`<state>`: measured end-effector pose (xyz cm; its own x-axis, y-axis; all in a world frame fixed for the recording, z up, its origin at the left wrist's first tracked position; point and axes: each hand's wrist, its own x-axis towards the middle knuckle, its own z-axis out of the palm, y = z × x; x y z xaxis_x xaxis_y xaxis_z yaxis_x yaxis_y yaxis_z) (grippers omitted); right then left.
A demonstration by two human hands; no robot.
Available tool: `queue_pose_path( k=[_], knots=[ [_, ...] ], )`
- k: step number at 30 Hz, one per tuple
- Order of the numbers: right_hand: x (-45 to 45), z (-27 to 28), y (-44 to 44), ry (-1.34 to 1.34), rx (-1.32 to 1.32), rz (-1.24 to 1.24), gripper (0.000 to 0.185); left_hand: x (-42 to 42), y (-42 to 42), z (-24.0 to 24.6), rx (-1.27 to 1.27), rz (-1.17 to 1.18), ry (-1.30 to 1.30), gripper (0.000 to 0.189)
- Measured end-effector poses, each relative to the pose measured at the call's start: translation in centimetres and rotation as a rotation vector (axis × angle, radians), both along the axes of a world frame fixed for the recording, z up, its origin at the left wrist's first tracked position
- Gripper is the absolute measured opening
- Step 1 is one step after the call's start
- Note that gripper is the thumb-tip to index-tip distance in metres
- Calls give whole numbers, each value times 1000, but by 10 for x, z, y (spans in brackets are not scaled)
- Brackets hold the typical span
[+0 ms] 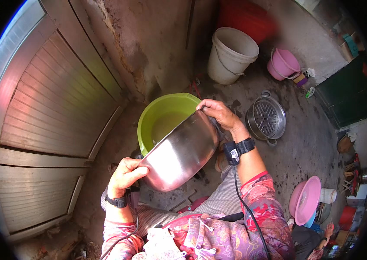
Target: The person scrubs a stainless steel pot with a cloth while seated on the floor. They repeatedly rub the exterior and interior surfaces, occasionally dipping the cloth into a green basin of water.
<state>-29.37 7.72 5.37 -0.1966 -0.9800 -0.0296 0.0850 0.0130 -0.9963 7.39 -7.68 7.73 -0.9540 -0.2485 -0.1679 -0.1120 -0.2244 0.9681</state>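
Observation:
A large stainless steel basin (180,152) is tilted in both my hands, its shiny outer side towards me and its mouth facing the green plastic basin (144,126). My left hand (126,175) grips the near left end of the rim, thumb on the outside. My right hand (219,113) holds the far right end of the rim, with a bit of greyish cloth or similar stuff beside the palm. The green basin stands on the floor, with cloudy liquid (167,125) in its bottom. The steel basin's inside is hidden.
A white bucket (230,60) and a pink bucket (282,65) stand by the far wall. A metal steamer pot (265,117) sits on the floor to the right. Lower right are a pink basin (305,200) and another person's hand (329,230). A panelled metal door (56,97) borders the left.

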Motion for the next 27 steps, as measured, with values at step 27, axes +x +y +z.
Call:
queue_pose_path(
  k=[27],
  knots=[
    [114, -14, -13, 680, -239, -164, 7, -77, 51, -58, -8, 325, -233, 24]
  ],
)
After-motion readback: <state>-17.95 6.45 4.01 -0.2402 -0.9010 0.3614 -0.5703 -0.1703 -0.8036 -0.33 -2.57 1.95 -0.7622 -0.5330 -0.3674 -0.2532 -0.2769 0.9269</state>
